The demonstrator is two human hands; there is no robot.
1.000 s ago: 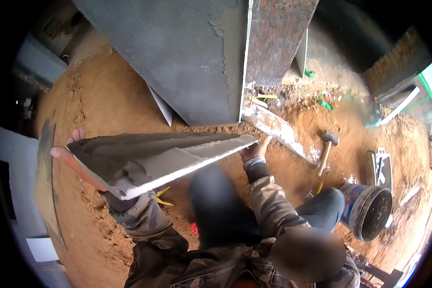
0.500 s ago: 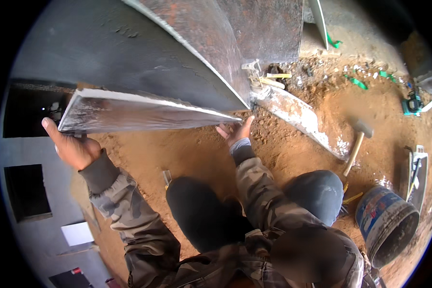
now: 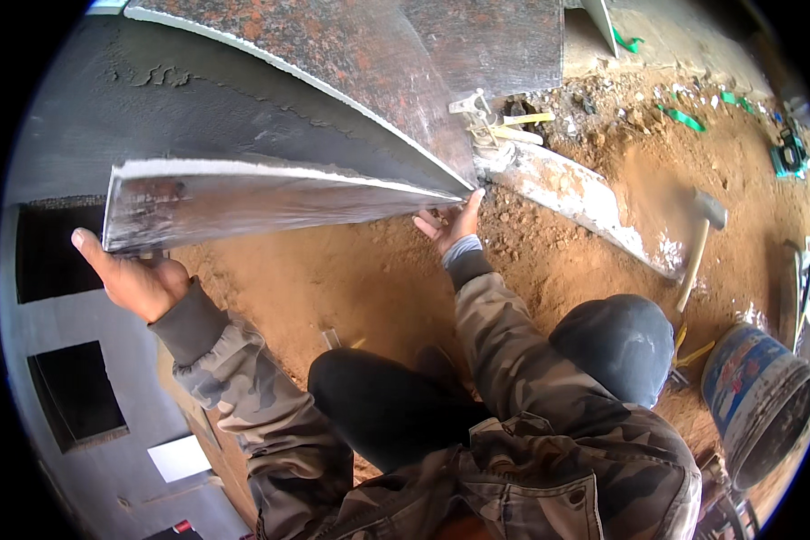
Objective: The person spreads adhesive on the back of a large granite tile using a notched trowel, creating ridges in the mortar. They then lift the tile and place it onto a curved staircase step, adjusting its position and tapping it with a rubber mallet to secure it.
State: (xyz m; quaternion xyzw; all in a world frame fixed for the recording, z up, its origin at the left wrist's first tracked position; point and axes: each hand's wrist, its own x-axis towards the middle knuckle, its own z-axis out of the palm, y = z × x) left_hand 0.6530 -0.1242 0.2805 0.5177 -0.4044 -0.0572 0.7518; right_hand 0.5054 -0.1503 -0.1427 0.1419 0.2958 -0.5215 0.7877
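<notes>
A long, dark stone slab with a rough, pale edge is held up between both my hands. My left hand supports its left end from below, thumb up beside the corner and fingers partly hidden beneath. My right hand is at the narrow-looking right end, fingers under it and thumb raised by its tip. Beyond the slab lies smooth grey wet mortar. A reddish-brown speckled stone panel borders that mortar, and its near corner looks close to the held slab's right end; whether they touch I cannot tell.
A mallet lies on the dirt at the right, near a dirty bucket. Clamps and a yellow-handled tool lie by the panel's corner, beside a white-smeared board. A grey wall with dark openings stands at the left.
My view has shifted, so the surroundings sit differently. The slab's right end has risen toward the speckled panel's corner, my right hand moving with it. Both hands keep their hold.
</notes>
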